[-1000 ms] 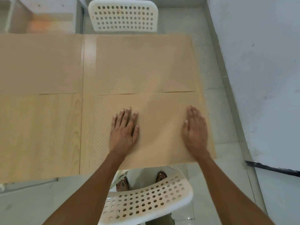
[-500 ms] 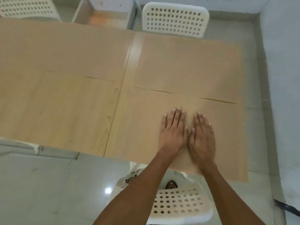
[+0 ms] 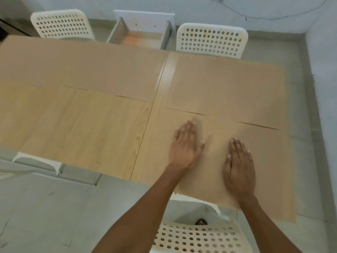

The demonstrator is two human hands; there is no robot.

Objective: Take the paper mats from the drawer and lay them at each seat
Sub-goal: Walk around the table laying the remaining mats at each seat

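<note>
Three brown paper mats lie on the wooden table (image 3: 87,128). The near right mat (image 3: 269,161) has both my hands pressed flat on it: my left hand (image 3: 186,147), blurred, on its left part, and my right hand (image 3: 238,165) near its middle. Fingers of both hands are stretched out and hold nothing. A second mat (image 3: 228,84) lies at the far right seat and a third mat (image 3: 76,70) at the far left seat. The near left place shows bare wood. The white drawer (image 3: 144,30) stands open beyond the table.
White perforated chairs stand at the far left (image 3: 62,24), far right (image 3: 211,40) and right below me (image 3: 193,236); part of another chair (image 3: 36,161) shows at the near left. A wall (image 3: 326,70) runs close along the right side. Grey tiled floor surrounds the table.
My hands came together in the middle of the near mat, then spread apart again, the left sliding to the left. The view tilted up and left, showing the drawer and far chairs.
</note>
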